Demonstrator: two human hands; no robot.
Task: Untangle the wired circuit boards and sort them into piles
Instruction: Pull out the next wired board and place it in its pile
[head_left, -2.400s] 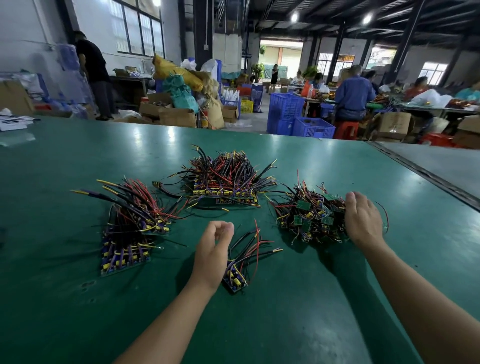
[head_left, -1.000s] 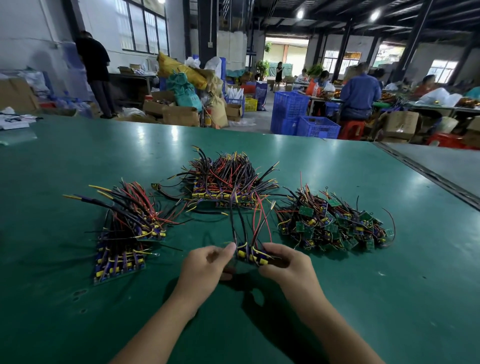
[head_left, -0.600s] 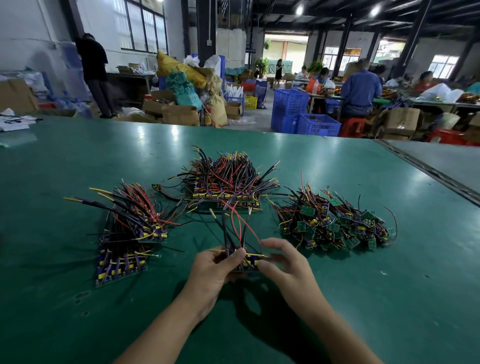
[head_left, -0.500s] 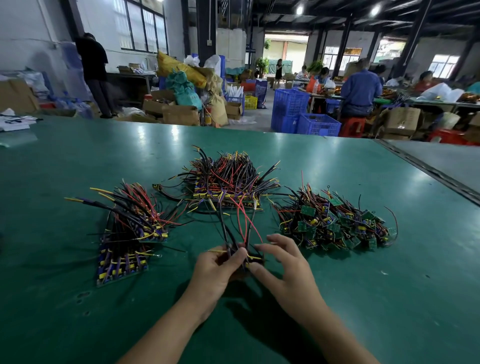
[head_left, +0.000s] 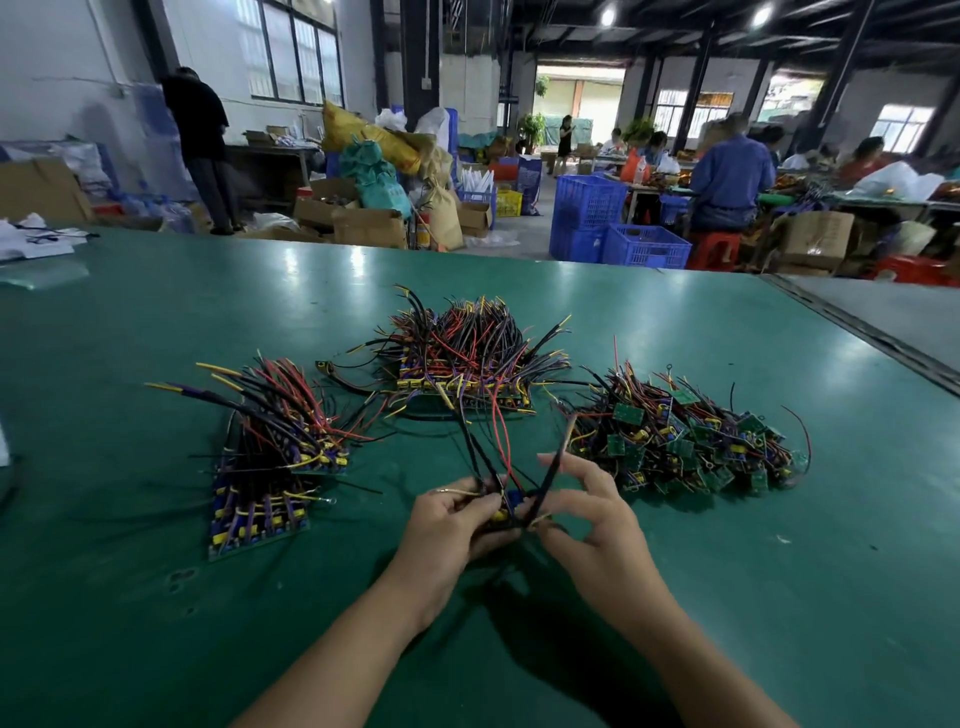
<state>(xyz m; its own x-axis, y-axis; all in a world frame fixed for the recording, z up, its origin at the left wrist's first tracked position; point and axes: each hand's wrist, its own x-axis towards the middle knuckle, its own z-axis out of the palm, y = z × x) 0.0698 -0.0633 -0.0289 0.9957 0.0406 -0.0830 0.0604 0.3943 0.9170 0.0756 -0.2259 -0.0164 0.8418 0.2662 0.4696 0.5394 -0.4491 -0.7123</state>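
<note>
Two stacks look sorted on the table (head_left: 156, 623): the left pile (head_left: 265, 467) and the middle pile (head_left: 462, 358). The right heap (head_left: 685, 441) looks tangled and undone. The left hand (head_left: 447, 525) and the right hand (head_left: 602, 525) both pinch a small bunch (head_left: 506, 501) just above the table's near side.

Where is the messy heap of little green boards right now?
Head view: the heap of green boards lies on the right side of the table, just beyond the right hand and right of the middle wire pile.
</note>
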